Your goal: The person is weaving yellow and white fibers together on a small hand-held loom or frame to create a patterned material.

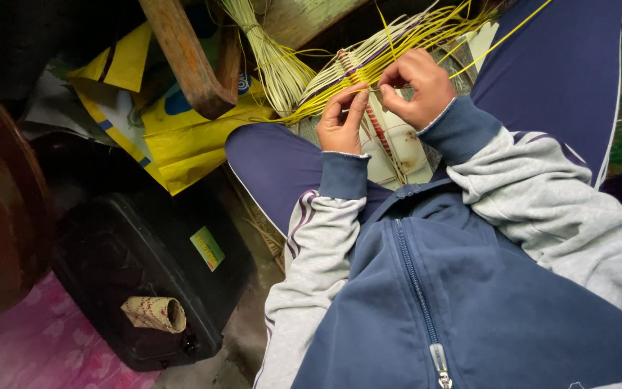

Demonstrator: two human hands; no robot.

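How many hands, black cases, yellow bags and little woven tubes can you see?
Hands: 2, left hand and right hand, both pinching yellow strips
Black case: 1
Yellow bag: 1
Woven tube: 1, lying on the case
Total: 5

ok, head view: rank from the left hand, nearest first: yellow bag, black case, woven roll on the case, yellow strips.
1. Yellow strips: pinched at the left hand, with the right hand beside it.
2. Yellow bag: on the floor, to the picture's left of the hand.
3. Black case: lower left.
4. Woven roll: on the case's near end.
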